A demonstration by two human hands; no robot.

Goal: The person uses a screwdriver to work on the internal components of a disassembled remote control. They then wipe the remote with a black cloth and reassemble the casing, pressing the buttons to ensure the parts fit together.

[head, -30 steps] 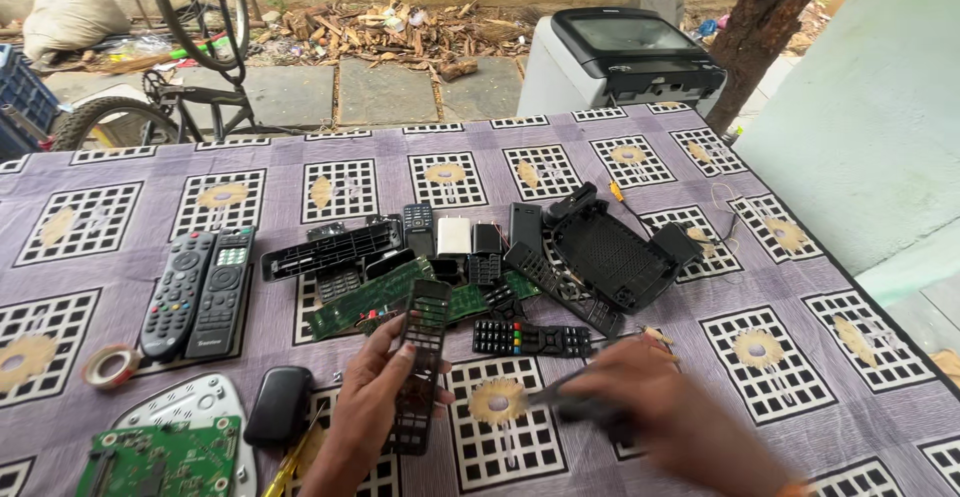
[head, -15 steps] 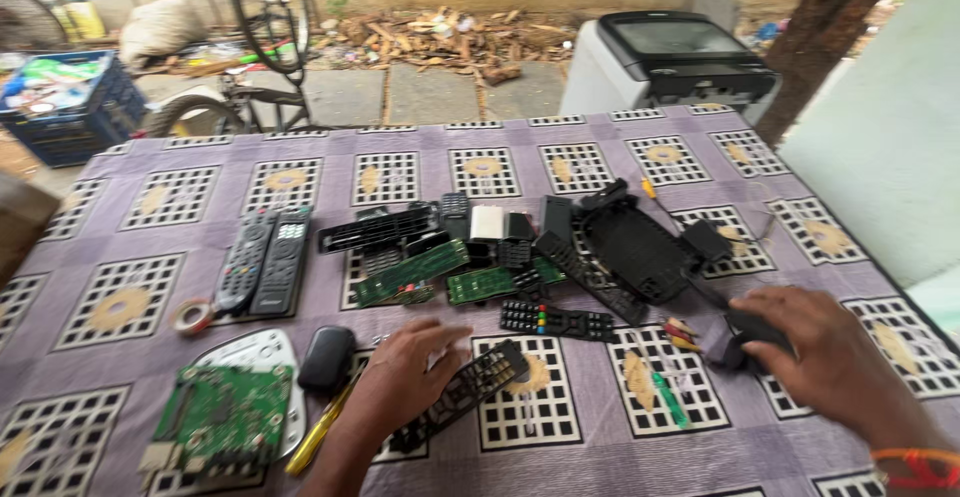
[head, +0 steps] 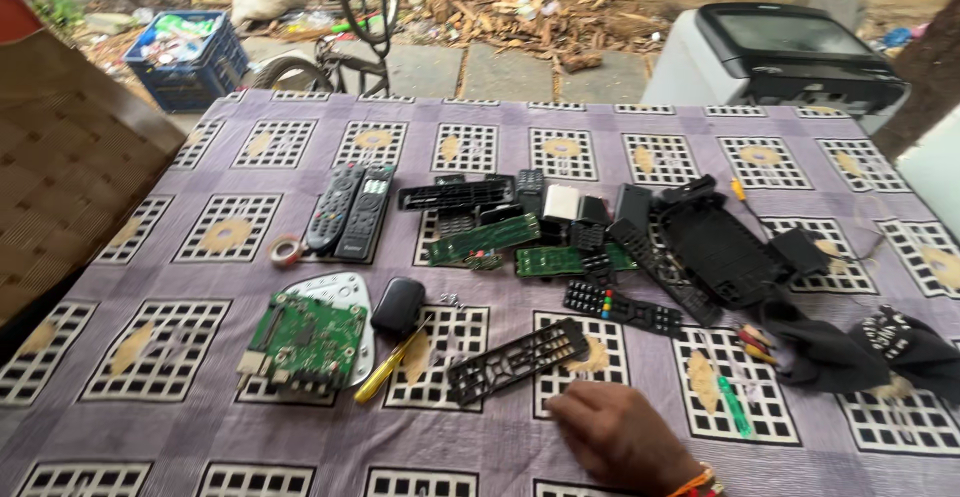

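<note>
Plainly, only the right hand (head: 622,439) was in view, resting knuckles-up on the purple cloth with black-and-white grid squares (head: 160,417). Its fingers were loosely bent and it held nothing; the left hand did not show. Just beyond its fingertips, slightly to its left and apart from them, lay the long black plastic remote-control front shell pierced with rows of button holes (head: 515,359), flat on the cloth and angled away.

I judged that shell to be very light, stiff but thin, with narrow ribs between the holes that could snap if twisted. It would slide easily on the cloth, so a pinch across its two long edges near the middle looked the safest hold.

Farther ahead of the hand lay a black rubber keypad strip with coloured buttons (head: 620,307), close to the shell's far end. To the hand's left were a yellow-handled screwdriver (head: 385,372), a small black rounded case (head: 398,304) and a green circuit board on a white oval cover (head: 305,337). To its right lay a green-handled screwdriver (head: 733,405) and a crumpled black cloth (head: 850,352). Nothing stood between the fingers and the shell.
</note>
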